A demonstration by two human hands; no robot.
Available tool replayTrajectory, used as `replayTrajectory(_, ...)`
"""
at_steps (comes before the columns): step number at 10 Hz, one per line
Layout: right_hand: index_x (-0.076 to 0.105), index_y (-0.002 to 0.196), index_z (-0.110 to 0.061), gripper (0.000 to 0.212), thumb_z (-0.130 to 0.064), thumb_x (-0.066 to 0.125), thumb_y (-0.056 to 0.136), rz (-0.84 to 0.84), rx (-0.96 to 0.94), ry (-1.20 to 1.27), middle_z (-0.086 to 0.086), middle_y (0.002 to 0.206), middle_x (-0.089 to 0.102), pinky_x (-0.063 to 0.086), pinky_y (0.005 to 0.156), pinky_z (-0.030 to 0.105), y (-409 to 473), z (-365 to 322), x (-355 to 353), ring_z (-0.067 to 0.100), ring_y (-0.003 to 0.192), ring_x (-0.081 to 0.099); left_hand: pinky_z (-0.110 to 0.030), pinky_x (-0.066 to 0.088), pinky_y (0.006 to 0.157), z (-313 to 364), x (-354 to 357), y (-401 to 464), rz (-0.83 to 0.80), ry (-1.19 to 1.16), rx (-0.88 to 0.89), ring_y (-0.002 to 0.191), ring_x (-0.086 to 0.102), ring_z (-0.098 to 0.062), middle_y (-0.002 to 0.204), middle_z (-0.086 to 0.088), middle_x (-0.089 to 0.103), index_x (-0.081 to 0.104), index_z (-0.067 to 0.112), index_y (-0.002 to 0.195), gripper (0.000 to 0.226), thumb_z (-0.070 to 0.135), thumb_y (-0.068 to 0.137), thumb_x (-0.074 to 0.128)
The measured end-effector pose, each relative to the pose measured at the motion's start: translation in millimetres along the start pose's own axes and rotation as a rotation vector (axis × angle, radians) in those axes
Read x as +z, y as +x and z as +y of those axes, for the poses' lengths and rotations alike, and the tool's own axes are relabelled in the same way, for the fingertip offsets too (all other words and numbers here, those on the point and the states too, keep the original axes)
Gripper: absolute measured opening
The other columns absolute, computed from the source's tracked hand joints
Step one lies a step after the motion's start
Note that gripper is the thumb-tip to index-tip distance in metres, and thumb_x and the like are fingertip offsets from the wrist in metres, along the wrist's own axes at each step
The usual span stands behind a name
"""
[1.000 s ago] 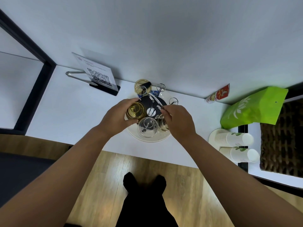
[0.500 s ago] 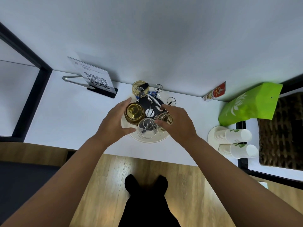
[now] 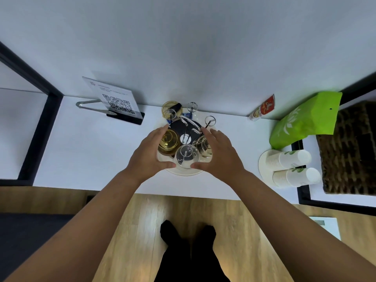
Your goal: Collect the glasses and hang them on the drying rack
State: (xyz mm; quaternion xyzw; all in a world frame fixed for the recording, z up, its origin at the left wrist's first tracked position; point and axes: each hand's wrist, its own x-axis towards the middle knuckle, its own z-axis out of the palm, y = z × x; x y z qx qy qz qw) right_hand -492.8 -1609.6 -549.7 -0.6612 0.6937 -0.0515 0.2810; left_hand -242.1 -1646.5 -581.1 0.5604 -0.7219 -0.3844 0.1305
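The drying rack [image 3: 184, 172] is a round white tray with a dark centre and ring-tipped metal prongs. It stands on the white counter near the wall. Three glasses hang upside down on its near side: an amber glass [image 3: 168, 141] on the left, a clear glass [image 3: 187, 156] in front and a brownish glass [image 3: 203, 146] on the right. A further amber glass [image 3: 170, 110] sits at the back. My left hand [image 3: 149, 156] cups the left amber glass with fingers spread. My right hand [image 3: 220, 153] lies beside the right glass with fingers straight. Both thumbs point at the clear glass.
A QR-code sign [image 3: 117, 101] with metal tongs [image 3: 89, 104] behind it stands to the left. On the right are two stacks of paper cups [image 3: 293, 166] lying on a plate, a green bag [image 3: 305, 121], a red sachet [image 3: 262, 107] and a woven basket [image 3: 350, 147]. The counter edge runs just below the rack.
My right hand has let go of the brownish glass, which now hangs on the rack's right side, and its fingers have straightened. My left hand has loosened around the amber glass.
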Motion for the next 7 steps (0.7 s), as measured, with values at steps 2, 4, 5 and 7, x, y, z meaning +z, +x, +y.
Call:
replayTrajectory(2, 0.015, 0.164, -0.037, 0.118, -0.067, 0.083, 0.073, 0.008, 0.027, 0.000, 0.001, 0.173, 0.018, 0.030, 0.121, 0.053, 1, 0, -2, 0.025, 0.160, 0.009, -0.038, 0.043, 0.111, 0, 8, -5, 0.035, -0.020, -0.003, 0.147, 0.038, -0.014, 0.163, 0.013, 0.034, 0.020, 0.043, 0.161, 0.119, 0.042, 0.069, 0.096)
replayTrajectory(4, 0.015, 0.164, -0.038, 0.115, -0.066, 0.082, 0.075, 0.010, 0.050, 0.019, -0.001, 0.174, 0.013, 0.029, 0.121, 0.053, -4, -4, 0, 0.023, 0.161, 0.006, -0.041, 0.042, 0.113, -2, 5, -8, 0.030, -0.008, -0.010, 0.152, 0.032, -0.018, 0.168, 0.012, 0.029, 0.016, 0.045, 0.161, 0.121, 0.046, 0.069, 0.095)
replayTrajectory(5, 0.015, 0.164, -0.037, 0.114, -0.066, 0.081, 0.075, -0.003, 0.052, 0.023, -0.002, 0.174, 0.013, 0.028, 0.122, 0.052, -7, -4, -2, 0.023, 0.161, 0.006, -0.043, 0.039, 0.117, -6, 0, -11, 0.023, -0.004, -0.014, 0.155, 0.028, -0.018, 0.170, 0.011, 0.025, 0.015, 0.044, 0.161, 0.119, 0.048, 0.071, 0.093)
replayTrajectory(7, 0.018, 0.164, -0.036, 0.112, -0.063, 0.082, 0.076, 0.047, 0.026, 0.074, -0.001, 0.173, 0.017, 0.027, 0.122, 0.050, -23, -16, -17, 0.021, 0.159, 0.009, -0.043, 0.034, 0.120, 0, -24, -29, 0.054, 0.017, -0.024, 0.156, 0.024, -0.016, 0.171, 0.012, 0.022, 0.016, 0.043, 0.163, 0.114, 0.055, 0.075, 0.088)
